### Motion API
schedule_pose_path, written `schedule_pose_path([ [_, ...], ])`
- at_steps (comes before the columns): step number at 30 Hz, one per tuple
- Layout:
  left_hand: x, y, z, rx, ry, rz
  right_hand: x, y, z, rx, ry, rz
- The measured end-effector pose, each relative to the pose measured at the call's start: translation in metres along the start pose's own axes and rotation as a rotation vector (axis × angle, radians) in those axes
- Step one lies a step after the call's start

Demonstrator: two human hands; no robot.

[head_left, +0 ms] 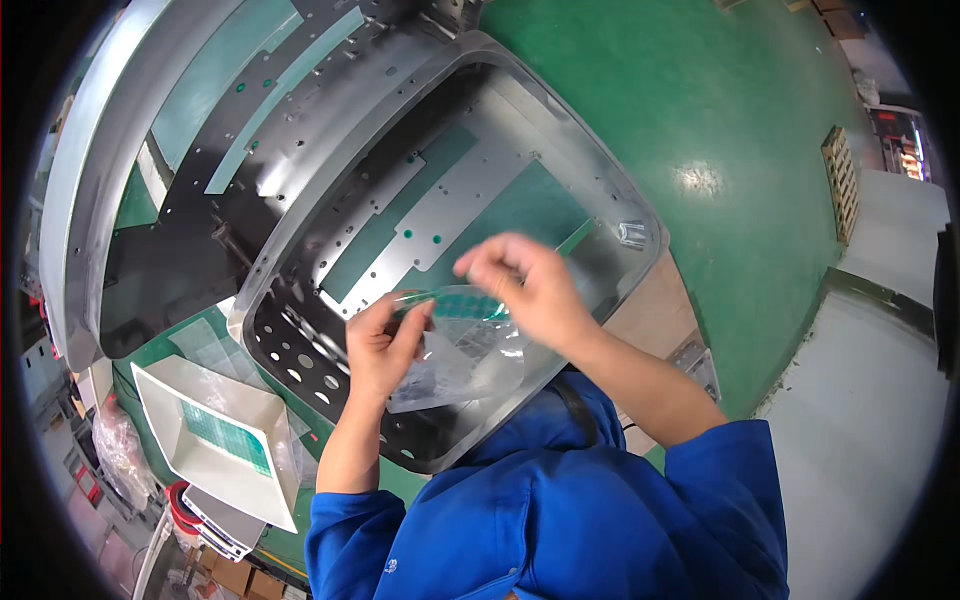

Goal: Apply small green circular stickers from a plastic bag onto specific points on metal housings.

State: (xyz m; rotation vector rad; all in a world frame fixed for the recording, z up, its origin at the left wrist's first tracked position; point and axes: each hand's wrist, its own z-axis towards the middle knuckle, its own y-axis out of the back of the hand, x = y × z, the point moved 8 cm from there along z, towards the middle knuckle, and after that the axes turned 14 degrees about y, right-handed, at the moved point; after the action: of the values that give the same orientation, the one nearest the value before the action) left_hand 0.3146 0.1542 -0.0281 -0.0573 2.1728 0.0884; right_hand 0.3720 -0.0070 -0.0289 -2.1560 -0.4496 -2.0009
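Clear plastic backing sheet [455, 355] with green round stickers [462, 302] sits between your hands, over the grey metal housing [600, 190]. Left hand [385, 340] pinches its near edge; right hand [525, 285] pinches the sticker strip at the top. Looks thin, floppy, slippery, likely creases; grip edges, not adhesive. Left of your left hand, white tray [180, 400] holds another green sticker sheet [228, 438].

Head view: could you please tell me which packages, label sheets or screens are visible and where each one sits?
Clear plastic bag: held in both hands, crumpled, transparent.
Green sticker strip: between left hand and right hand, round teal dots.
White tray: lower left, green dotted sheet inside.
Red-lit screen: far right, too small to make out.
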Motion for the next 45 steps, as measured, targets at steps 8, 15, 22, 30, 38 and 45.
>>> schedule_pose_path([
  [8,0.014,0.033,-0.004,-0.145,0.056,-0.11,-0.178,0.134,0.001,-1.009,-0.855,0.14],
  [15,0.02,0.036,-0.004,-0.148,0.12,-0.148,-0.182,0.141,0.006,-1.024,-0.782,0.109],
  [22,0.021,0.033,-0.003,-0.119,0.107,-0.149,-0.175,0.136,0.008,-0.95,-0.789,0.122],
  [30,0.022,0.034,-0.003,-0.128,0.111,-0.168,-0.177,0.14,0.008,-0.931,-0.774,0.054],
  [38,0.024,0.032,-0.003,-0.126,0.117,-0.171,-0.165,0.135,0.007,-0.961,-0.813,0.012],
  [45,0.025,0.032,-0.003,-0.12,0.114,-0.181,-0.149,0.128,0.009,-0.955,-0.824,0.008],
])
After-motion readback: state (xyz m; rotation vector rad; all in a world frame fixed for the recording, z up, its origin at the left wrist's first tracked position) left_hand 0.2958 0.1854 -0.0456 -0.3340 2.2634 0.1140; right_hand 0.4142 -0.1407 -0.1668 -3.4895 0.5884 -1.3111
